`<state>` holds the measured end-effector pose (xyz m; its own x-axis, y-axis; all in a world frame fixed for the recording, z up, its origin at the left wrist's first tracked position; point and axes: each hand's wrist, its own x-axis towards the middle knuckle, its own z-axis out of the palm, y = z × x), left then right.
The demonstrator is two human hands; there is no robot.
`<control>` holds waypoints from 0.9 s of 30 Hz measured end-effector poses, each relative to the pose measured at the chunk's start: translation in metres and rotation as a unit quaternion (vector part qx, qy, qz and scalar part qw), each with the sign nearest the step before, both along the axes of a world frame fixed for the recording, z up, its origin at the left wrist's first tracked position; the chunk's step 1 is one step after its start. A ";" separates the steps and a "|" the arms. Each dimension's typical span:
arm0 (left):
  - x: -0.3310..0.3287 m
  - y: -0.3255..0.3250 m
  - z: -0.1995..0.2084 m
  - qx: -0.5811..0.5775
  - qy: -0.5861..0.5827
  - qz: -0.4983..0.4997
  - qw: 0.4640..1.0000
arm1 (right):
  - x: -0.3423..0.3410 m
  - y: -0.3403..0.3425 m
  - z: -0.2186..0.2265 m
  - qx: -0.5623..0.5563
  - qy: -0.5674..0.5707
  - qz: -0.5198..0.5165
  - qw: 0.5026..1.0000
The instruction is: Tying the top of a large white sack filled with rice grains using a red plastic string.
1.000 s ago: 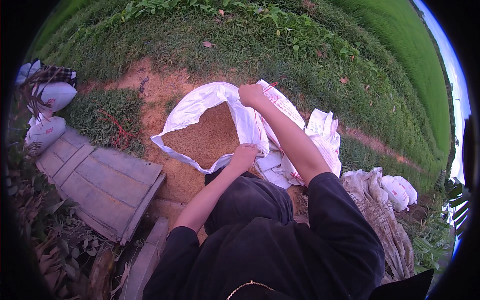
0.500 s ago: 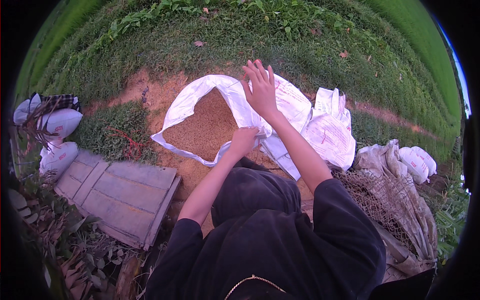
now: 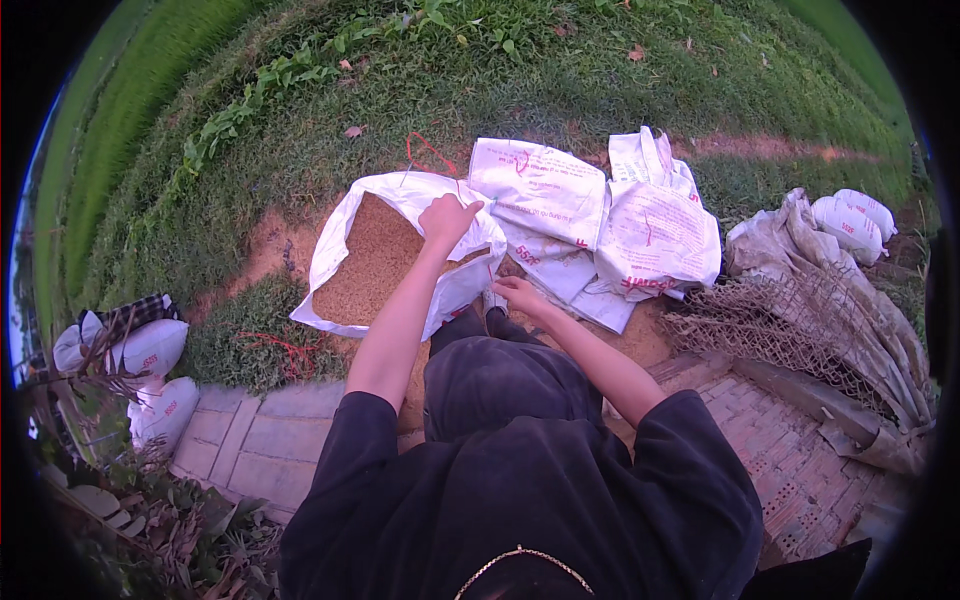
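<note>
Open white woven sack [image 3: 345, 235], brown grain inside, lying on bare earth between grass and paving. Left hand [image 3: 447, 217], half a second ago lower at the near rim, now clenched on the mouth's right edge; right hand [image 3: 520, 295] has dropped off the sack, fingers loose (holding nothing). Flat empty sacks [image 3: 600, 215] beside it.
</note>
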<state>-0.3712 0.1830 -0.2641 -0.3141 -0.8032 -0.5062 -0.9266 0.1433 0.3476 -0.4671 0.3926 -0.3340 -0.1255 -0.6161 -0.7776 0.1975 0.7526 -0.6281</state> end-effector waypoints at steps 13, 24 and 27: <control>0.027 0.013 -0.011 -0.105 0.123 0.148 0.976 | 0.036 -0.011 0.060 -0.245 0.190 0.134 0.941; 0.065 0.027 0.003 0.103 0.509 0.340 0.784 | 0.022 -0.047 0.078 -0.447 0.379 0.284 0.759; 0.071 0.032 0.005 0.100 0.574 0.364 0.727 | 0.024 -0.055 0.081 -0.475 0.344 0.208 0.783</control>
